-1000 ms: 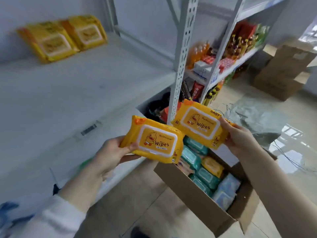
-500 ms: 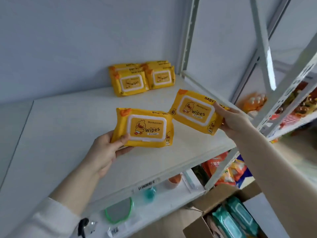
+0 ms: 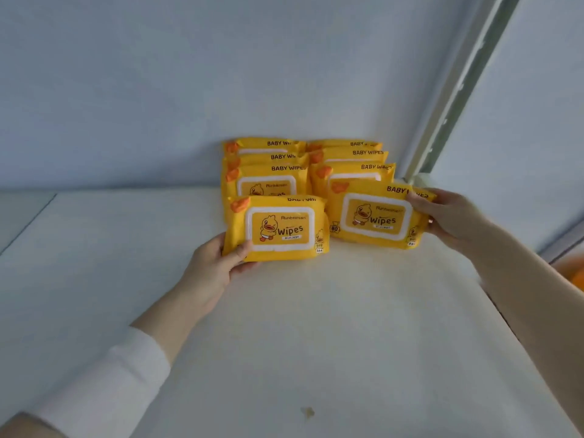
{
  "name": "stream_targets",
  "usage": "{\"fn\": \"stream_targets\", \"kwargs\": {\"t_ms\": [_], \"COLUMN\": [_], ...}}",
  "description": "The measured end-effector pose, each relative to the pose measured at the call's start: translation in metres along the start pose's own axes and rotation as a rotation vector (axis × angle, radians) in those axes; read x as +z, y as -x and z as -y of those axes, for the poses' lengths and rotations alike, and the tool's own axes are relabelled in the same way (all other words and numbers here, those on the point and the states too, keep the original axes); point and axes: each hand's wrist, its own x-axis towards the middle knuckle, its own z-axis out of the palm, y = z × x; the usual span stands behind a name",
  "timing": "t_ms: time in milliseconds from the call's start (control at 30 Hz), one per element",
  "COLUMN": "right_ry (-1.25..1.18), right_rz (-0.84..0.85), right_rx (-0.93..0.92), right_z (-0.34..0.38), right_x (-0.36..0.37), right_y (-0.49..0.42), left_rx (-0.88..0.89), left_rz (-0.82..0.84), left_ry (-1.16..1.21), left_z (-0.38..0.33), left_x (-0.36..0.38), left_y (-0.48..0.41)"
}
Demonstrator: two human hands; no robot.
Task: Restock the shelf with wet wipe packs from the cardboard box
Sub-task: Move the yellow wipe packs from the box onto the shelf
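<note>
My left hand (image 3: 215,270) grips a yellow wipes pack (image 3: 279,229) by its lower left corner, fingers clamped on it at nine o'clock. My right hand (image 3: 448,216) holds a second pack (image 3: 376,216) by its right edge, at three o'clock. Both stand on the white shelf (image 3: 316,327), just in front of the stacked packs (image 3: 271,172) at twelve o'clock against the wall (image 3: 221,74).

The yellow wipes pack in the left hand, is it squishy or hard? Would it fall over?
Probably squishy: the yellow wipes pack has soft, wrinkly film edges. Likely light, since the left hand holds it by one end. It may tip, so lean it on the standing row.
</note>
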Motion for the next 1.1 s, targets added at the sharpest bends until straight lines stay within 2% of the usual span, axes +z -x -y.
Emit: {"fn": "stream_targets", "kwargs": {"t_ms": [100,233,433,567,700,800,900,1000,1100], "right_ry": [-0.004,0.014,0.030,0.095,0.165,0.395,0.772,1.064,1.329], "right_rz": [0.096,0.069,0.022,-0.061,-0.212,-0.381,-0.474,-0.420,-0.325], "right_rx": [-0.035,-0.084,-0.134,-0.162,-0.158,-0.193,-0.293,-0.357,-0.346], "right_z": [-0.003,0.000,-0.008,-0.011,-0.011,-0.009,-0.007,-0.004,-0.005], "right_x": [0.001,0.012,0.020,0.023,0.030,0.041,0.050,0.061,0.071], "right_y": [-0.039,-0.064,-0.082,-0.086,-0.083,-0.074,-0.056,-0.018,0.035], "left_rx": [0.089,0.149,0.159,0.184,0.124,0.103,0.256,0.408,0.519], "left_rz": [-0.120,-0.248,-0.335,-0.374,-0.371,-0.450,-0.567,-0.381,-0.147], "left_ry": [-0.242,-0.622,-0.761,-0.837,-0.882,-0.989,-1.281,-1.572,-1.745], "left_z": [0.002,0.000,-0.004,-0.004,0.000,-0.003,-0.015,-0.033,-0.053], "left_x": [-0.001,-0.007,-0.012,-0.010,-0.007,-0.005,0.001,0.019,0.045], "left_y": [-0.023,-0.040,-0.055,-0.057,-0.061,-0.060,-0.053,-0.041,-0.021]}}
